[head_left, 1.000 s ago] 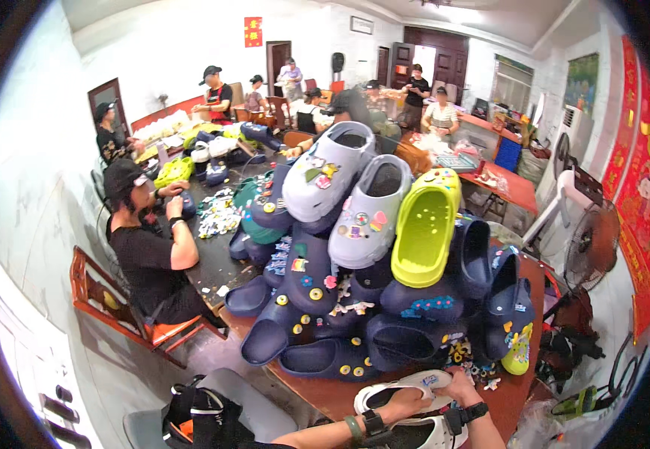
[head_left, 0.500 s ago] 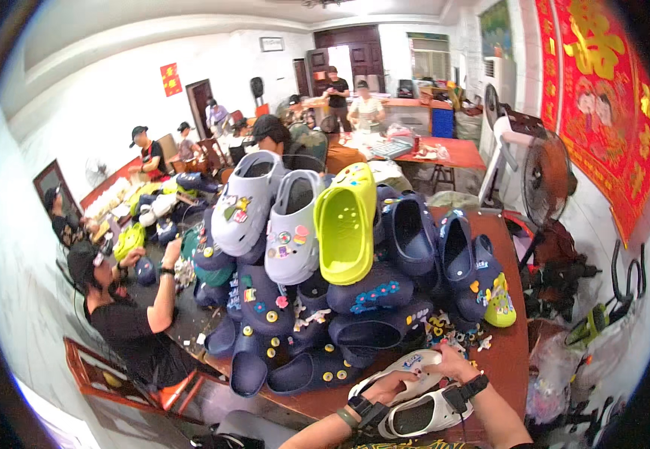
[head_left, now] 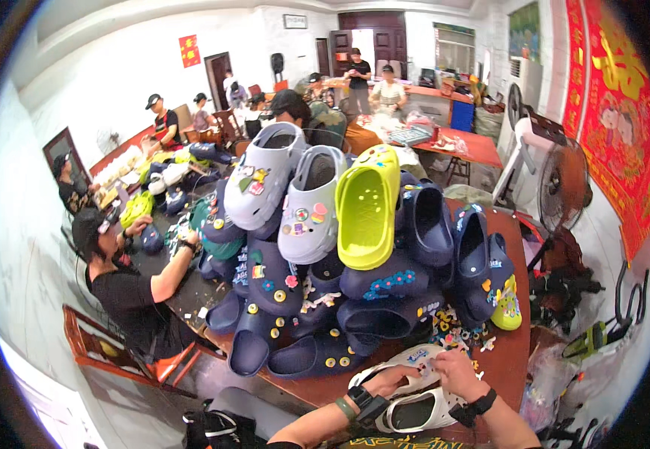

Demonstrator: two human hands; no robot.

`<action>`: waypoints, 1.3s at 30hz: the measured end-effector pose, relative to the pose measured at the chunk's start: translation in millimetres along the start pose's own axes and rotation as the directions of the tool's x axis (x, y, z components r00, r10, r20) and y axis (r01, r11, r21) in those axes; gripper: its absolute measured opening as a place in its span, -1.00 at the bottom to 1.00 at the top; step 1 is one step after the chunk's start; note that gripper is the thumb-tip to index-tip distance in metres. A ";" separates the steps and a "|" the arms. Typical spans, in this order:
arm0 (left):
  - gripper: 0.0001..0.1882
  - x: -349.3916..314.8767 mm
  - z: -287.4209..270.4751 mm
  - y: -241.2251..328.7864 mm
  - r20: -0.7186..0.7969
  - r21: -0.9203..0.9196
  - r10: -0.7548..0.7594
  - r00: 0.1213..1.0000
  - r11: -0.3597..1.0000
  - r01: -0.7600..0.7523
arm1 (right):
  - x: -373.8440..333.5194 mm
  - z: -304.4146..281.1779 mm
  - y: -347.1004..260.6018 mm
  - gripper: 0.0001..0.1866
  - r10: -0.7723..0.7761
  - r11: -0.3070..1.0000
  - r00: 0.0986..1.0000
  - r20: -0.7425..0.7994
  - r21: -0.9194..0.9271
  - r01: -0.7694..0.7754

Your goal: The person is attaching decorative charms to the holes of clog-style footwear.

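White walls (head_left: 138, 63), dark wooden doors (head_left: 391, 46)

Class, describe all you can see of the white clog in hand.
The white clog looks like moulded foam, its opening dark inside. A blue decoration shows on its toe, which points away and rightward. It is over the table, near the edge. The left hand grips its side, partly hiding it; the right hand is at the toe.

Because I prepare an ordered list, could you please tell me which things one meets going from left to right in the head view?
Seated co-worker, upper lavender clog, lower lavender clog, upper lime clog, right hand, lower lime clog, red banner.
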State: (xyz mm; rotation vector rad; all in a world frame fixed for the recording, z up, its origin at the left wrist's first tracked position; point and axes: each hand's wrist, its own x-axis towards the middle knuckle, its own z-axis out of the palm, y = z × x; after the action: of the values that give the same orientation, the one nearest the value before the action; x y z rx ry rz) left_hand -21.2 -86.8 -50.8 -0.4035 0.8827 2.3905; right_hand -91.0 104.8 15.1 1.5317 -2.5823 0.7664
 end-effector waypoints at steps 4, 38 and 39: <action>-0.67 -14.8 12.6 9.6 -0.046 0.034 -0.073 0.996 0.997 0.075 | -7.1 11.6 19.7 -0.74 -0.034 0.993 0.999 -0.003 0.109 0.034; -0.73 -9.9 5.5 10.9 0.030 -0.006 -0.060 0.998 0.998 0.060 | 33.3 -4.0 22.7 -0.83 0.102 0.942 0.972 0.213 0.293 -0.163; -0.74 20.4 -30.3 -9.2 0.089 0.014 -0.100 0.991 0.995 0.099 | 30.8 -0.3 26.2 -0.78 -0.006 0.969 0.985 0.175 0.243 -0.037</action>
State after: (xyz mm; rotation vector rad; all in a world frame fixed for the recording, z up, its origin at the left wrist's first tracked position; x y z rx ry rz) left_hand -29.6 -93.2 -86.9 -0.3258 0.8145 2.2938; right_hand -128.7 90.1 13.7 1.7181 -2.7105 1.0329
